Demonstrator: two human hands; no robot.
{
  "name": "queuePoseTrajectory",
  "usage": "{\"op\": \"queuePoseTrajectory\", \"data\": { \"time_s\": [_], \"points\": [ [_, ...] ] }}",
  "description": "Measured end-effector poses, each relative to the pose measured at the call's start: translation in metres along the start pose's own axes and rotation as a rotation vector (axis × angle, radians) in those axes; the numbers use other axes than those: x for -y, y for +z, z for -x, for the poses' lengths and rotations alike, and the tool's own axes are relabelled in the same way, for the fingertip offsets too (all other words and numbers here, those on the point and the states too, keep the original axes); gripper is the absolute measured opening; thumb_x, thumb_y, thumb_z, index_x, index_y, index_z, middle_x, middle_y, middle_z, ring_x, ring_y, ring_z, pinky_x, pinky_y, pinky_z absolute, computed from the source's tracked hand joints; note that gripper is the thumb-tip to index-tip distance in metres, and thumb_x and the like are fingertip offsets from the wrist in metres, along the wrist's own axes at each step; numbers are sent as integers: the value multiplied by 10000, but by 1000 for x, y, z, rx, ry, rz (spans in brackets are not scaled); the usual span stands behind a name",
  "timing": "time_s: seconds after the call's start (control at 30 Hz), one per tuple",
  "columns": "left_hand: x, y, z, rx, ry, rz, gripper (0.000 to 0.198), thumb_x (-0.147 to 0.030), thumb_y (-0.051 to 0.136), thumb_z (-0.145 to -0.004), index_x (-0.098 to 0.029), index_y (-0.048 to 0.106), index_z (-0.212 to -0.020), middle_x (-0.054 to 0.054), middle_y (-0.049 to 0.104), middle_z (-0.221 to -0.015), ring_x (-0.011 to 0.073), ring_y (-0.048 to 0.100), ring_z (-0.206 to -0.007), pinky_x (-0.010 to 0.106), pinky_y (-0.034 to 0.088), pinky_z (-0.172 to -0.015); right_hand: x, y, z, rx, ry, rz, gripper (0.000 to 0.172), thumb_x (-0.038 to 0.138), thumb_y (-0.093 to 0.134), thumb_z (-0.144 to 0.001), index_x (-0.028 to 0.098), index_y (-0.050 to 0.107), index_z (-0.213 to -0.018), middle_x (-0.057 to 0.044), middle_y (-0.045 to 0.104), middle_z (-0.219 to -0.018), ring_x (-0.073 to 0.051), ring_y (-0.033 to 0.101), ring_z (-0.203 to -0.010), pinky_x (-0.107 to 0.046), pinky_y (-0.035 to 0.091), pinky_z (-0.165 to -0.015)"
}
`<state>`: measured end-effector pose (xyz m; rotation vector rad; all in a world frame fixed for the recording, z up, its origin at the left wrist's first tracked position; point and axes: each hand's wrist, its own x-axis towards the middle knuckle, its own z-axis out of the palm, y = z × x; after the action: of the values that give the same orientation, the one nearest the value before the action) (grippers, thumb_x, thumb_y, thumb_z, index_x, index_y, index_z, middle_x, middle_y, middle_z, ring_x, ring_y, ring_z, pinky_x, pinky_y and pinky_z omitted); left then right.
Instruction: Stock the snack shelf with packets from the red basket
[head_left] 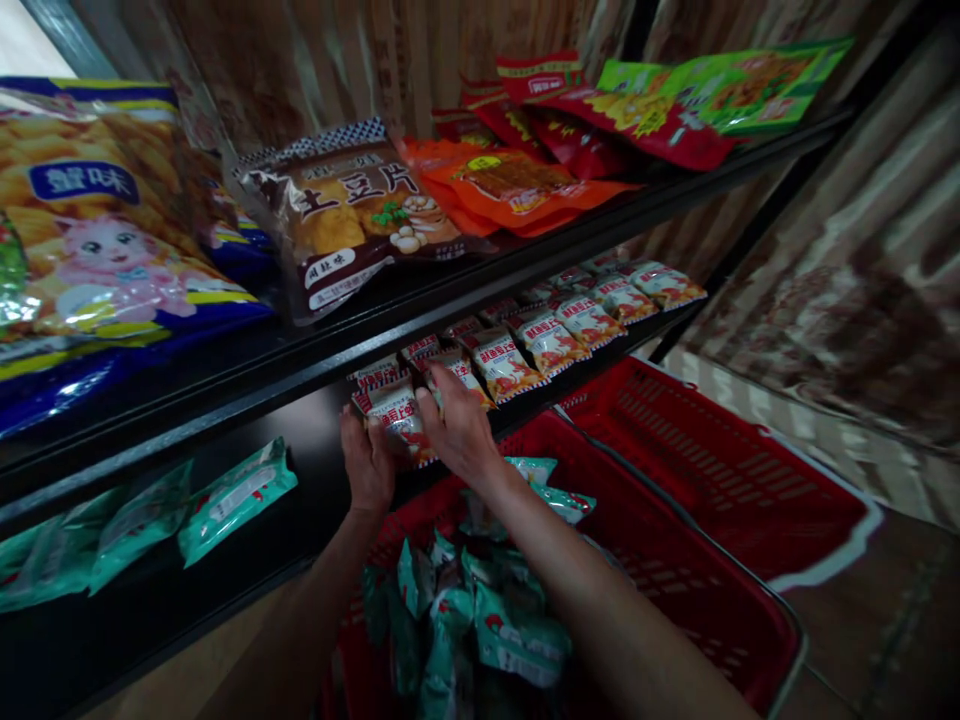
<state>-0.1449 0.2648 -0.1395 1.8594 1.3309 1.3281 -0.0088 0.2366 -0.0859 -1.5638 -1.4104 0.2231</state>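
Note:
Several small red and white snack packets (497, 362) lie in rows on the lower black shelf. My left hand (367, 460) is at the left edge of the nearest packet (397, 418), fingers bent against its side. On the right side of that packet, my right hand (456, 425) reaches in with thumb and fingers apart, its fingertips over the neighbouring packet. Between them the two hands hold the nearest packet on the shelf. Below my arms, a red basket (660, 540) contains several teal packets (517, 635).
Larger snack bags (352, 210) fill the upper shelf, whose black front edge (300, 345) runs just above my hands. More teal packets (236, 500) lie on the lower shelf at left. A second red basket (720, 460) stands at right, before a patterned curtain (855, 300).

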Motion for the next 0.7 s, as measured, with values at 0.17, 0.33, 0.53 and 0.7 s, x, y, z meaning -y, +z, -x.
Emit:
{"op": "queuePoseTrajectory", "data": {
  "time_s": [0.17, 0.33, 0.53, 0.7],
  "points": [
    [-46, 20, 43, 134, 290, 7, 501, -372, 336, -954, -165, 339, -1410, 142, 270, -1534, 234, 196, -1435, 442, 170, -1174, -31, -32, -3, -131, 131, 51, 475, 338, 332, -923, 99, 512, -1291, -161, 559, -1310, -245, 496, -1246, -427, 361, -1076],
    [-64, 69, 50, 250, 34, 52, 537, -385, 285, -954, -122, 323, -1420, 160, 203, -1556, 241, 149, -1446, 443, 157, -1178, -51, -27, -8, -27, 246, 12, 515, 353, 311, -929, 73, 489, -1323, -162, 528, -1356, -231, 479, -1272, -403, 334, -1099],
    [-50, 92, 36, 240, -36, 64, 544, -380, 280, -943, -115, 308, -1418, 164, 207, -1552, 235, 125, -1450, 432, 114, -1186, -56, -24, -15, 51, 249, -21, 525, 389, 276, -947, 102, 492, -1330, -144, 497, -1393, -212, 425, -1325, -402, 284, -1131],
    [-50, 95, 33, 243, -128, 63, 576, -370, 337, -915, -69, 304, -1405, 210, 235, -1530, 258, 154, -1444, 413, 121, -1188, -56, -21, -18, 91, 283, -38, 509, 367, 266, -955, 109, 494, -1330, -137, 520, -1373, -209, 456, -1303, -383, 309, -1116]
  ]
}}
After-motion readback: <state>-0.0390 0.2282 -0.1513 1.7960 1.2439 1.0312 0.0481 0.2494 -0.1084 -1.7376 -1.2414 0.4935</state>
